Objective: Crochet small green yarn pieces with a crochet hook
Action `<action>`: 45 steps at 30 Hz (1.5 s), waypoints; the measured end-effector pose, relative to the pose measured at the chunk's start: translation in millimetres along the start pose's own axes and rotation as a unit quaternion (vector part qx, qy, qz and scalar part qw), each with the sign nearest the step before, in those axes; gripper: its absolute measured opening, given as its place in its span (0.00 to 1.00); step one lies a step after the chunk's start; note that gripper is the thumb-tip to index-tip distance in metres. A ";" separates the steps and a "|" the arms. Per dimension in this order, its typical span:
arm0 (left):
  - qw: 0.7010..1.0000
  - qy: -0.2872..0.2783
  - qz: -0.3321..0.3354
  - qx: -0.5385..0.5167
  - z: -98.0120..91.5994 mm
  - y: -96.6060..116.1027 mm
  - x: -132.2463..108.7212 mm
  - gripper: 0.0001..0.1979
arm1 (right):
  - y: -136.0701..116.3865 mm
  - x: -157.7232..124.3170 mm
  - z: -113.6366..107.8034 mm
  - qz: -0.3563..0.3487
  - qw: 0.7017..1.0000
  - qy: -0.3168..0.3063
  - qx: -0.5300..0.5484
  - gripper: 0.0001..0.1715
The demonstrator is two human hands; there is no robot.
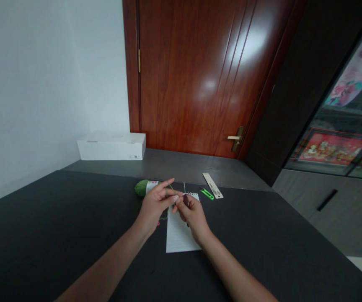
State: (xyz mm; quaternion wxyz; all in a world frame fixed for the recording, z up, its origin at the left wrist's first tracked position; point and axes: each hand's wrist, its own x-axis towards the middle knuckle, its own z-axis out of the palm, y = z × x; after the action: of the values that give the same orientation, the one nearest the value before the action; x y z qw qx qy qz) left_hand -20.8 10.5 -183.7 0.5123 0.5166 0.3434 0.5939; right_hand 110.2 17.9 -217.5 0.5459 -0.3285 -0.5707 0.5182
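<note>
My right hand [191, 213] is closed round the dark handle of a crochet hook [186, 200], whose thin metal shaft points up and away. Green yarn [170, 185] runs over the raised index finger of my left hand [156, 203]. The left thumb and fingers pinch the yarn close to the right fingertips; the worked piece there is too small to make out. Behind my left hand lies a green ball of yarn [141, 188] with a paper band. Below both hands is a white spiral notepad [181, 239], partly covered by them.
Right of the notepad lie a bright green cutter [207, 193] and a pale flat ruler-like strip [213, 185]. A long white box [112, 147] stands at the back left by the wall. A small pink thing [159, 224] lies left of the notepad on the dark table [74, 235].
</note>
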 end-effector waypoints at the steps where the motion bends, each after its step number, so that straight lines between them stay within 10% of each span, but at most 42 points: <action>1: 1.000 -0.004 -0.003 -0.011 -0.6 0.1 0.4 0.36 | 1.4 0.4 -0.8 0.007 1.000 -0.012 -0.003 0.27; 10: 0.995 0.085 -0.013 -0.057 -10.3 11.6 7.0 0.41 | -2.1 3.2 -7.5 0.003 0.992 -0.027 0.123 0.23; 18: 0.998 0.043 -0.001 -0.040 -13.1 11.9 6.3 0.37 | -30.8 -0.3 -14.8 -0.029 0.971 -0.076 0.223 0.11; 23: 0.999 0.030 0.004 -0.038 -10.4 13.1 4.5 0.35 | -40.0 -7.8 -17.6 -0.132 0.980 -0.105 0.104 0.19; 31: 0.999 0.010 -0.012 -0.043 -8.1 14.3 3.0 0.39 | -22.1 -13.0 -20.7 -0.125 0.986 0.069 -0.089 0.15; 45: 0.997 -0.003 -0.041 -0.065 -3.6 14.2 -0.2 0.37 | -18.9 -14.7 -23.6 -0.307 0.902 -0.015 -0.302 0.02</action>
State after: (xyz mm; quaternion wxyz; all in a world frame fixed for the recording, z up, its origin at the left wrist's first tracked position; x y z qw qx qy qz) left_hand -27.9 7.3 -171.2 0.5698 0.4698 0.3231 0.5918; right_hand 139.3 4.9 -206.7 0.5439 -0.2784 -0.7804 0.1328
